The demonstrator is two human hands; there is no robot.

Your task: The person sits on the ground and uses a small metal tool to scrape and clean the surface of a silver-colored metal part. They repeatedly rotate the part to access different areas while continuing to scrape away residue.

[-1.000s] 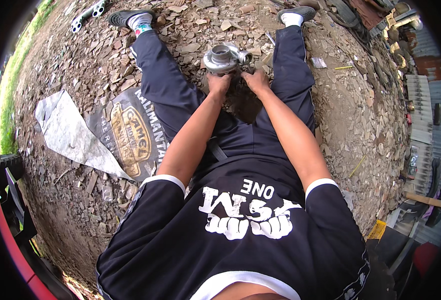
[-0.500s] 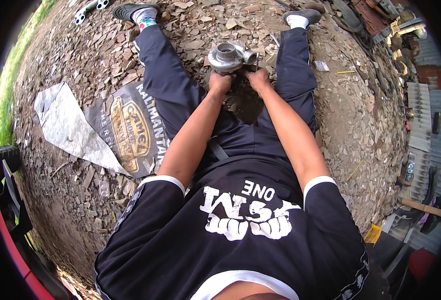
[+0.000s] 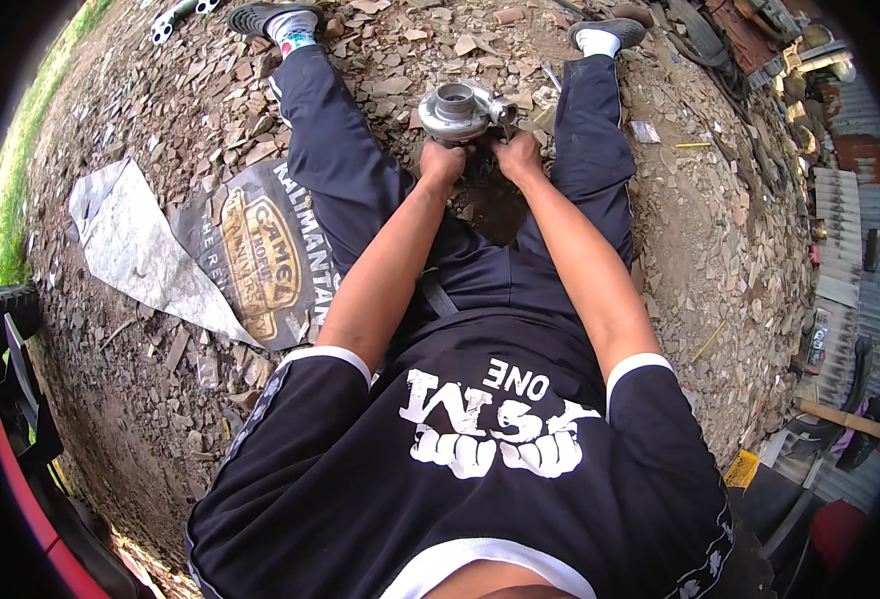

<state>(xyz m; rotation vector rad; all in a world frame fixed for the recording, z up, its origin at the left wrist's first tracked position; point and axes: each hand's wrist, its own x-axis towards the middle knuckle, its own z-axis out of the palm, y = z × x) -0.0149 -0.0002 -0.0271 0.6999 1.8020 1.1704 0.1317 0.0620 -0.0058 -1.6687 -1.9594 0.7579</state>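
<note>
Between my stretched-out legs I hold a silvery metal turbocharger (image 3: 452, 122) above the ground. Its round snail-shaped housing has an open inlet facing up, and a short outlet pipe sticks out on the right. My left hand (image 3: 442, 162) grips it from below on the near left side, with the fingers tucked under and mostly hidden. My right hand (image 3: 518, 155) is closed at the lower right, below the outlet pipe, its fingers also largely out of sight. The darker underside of the part lies in shadow between my hands.
Broken tile and stone rubble (image 3: 390, 90) covers the ground. On the left lies a dark printed banner (image 3: 260, 255) with its pale side (image 3: 130, 240) folded over. Corrugated metal sheets (image 3: 839, 240) and a wooden handle (image 3: 847, 420) lie on the right. Something red (image 3: 15, 449) borders the lower left.
The turbocharger and both hands have shifted very slightly, and the housing is tilted a little differently. My grip looks the same.
</note>
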